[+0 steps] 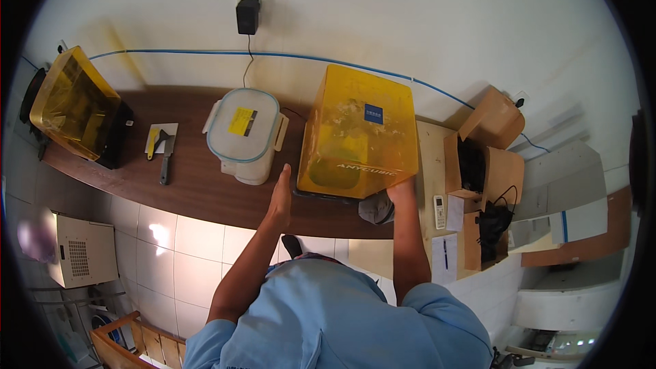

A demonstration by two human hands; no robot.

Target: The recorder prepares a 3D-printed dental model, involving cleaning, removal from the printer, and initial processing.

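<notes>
A yellow see-through box-shaped cover, with a small blue label and a dark edge along its bottom, stands at the middle of the brown table. My right hand is against its lower right corner. Most of that hand's fingers are hidden behind the cover, so its grip does not show. To the left of the cover, my left hand is held up with straight fingers, holding nothing, a small gap away from the cover. Left of that hand sits a clear plastic container with a blue-rimmed lid and a yellow label. A grey rounded object rests below the cover.
Scrapers lie at left beside another yellow-covered machine. On the right are an open cardboard box, a white remote control, a pen on paper and black cables. A plugged-in adapter hangs on the wall.
</notes>
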